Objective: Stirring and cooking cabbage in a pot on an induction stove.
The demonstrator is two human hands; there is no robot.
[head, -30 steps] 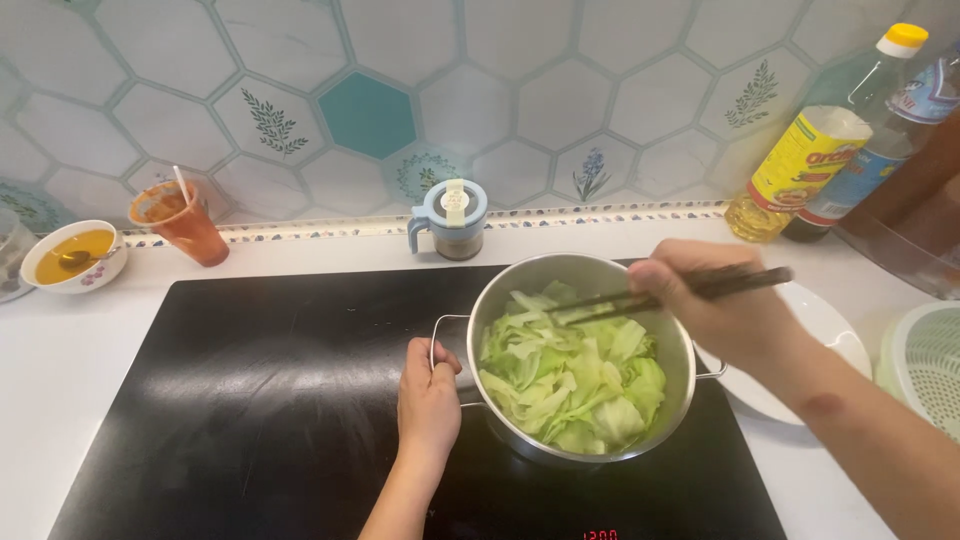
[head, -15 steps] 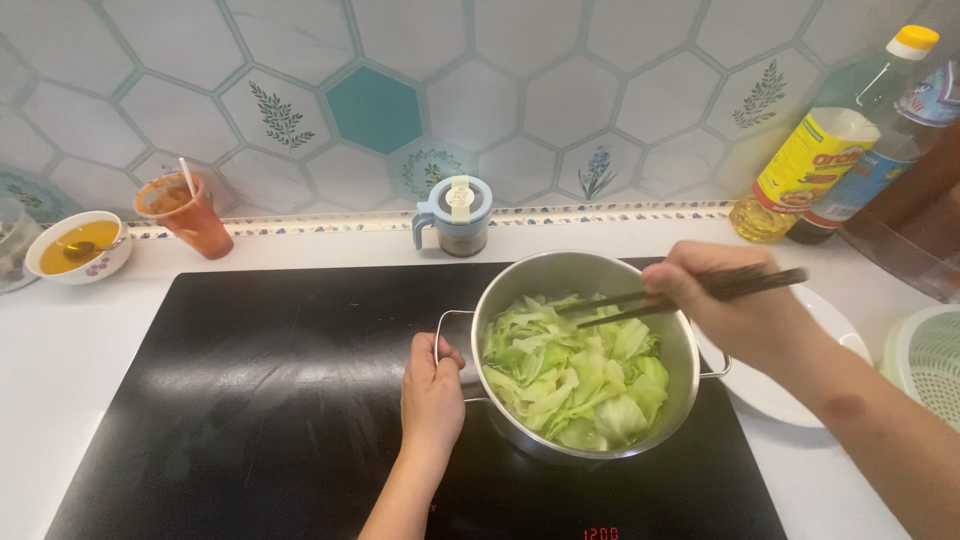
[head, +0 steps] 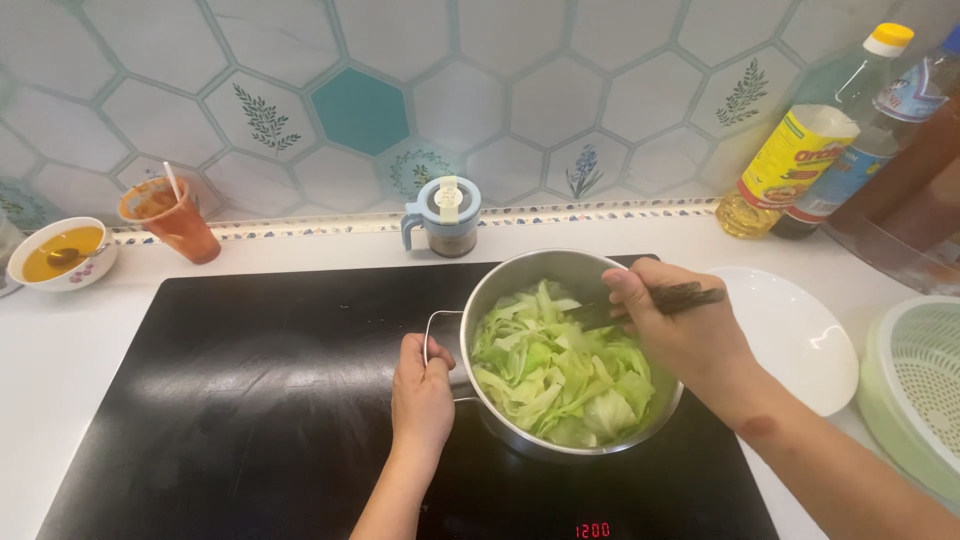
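Fingers of our left hand (head: 422, 388) curl tight around the wire side handle (head: 437, 342) of the round stainless-steel pot (head: 520, 285), which sits on the black glass cooktop (head: 250, 390), toward its right half. Our right hand (head: 680, 325) is closed around a pair of dark chopsticks (head: 650, 303), held over the pot's right rim, with the tips down among the pale green cabbage pieces (head: 560, 370) that fill the pot.

Behind the pot, against the hexagon-tiled wall (head: 360, 110), we see a small blue-lidded jar with a handle (head: 443, 218). Far left on the white counter (head: 50, 350) stand an orange plastic cup with a stick in it (head: 175, 220) and a white bowl of amber liquid with a spoon (head: 60, 255). At upper right, a clear oil bottle with a yellow cap and yellow label (head: 800, 150) stands next to a bottle with a blue-and-white label (head: 880, 110), partly cut off by the edge. Just right of the pot lies a white round plate (head: 800, 340), and a pale green colander (head: 925, 380) sits at the far right edge.
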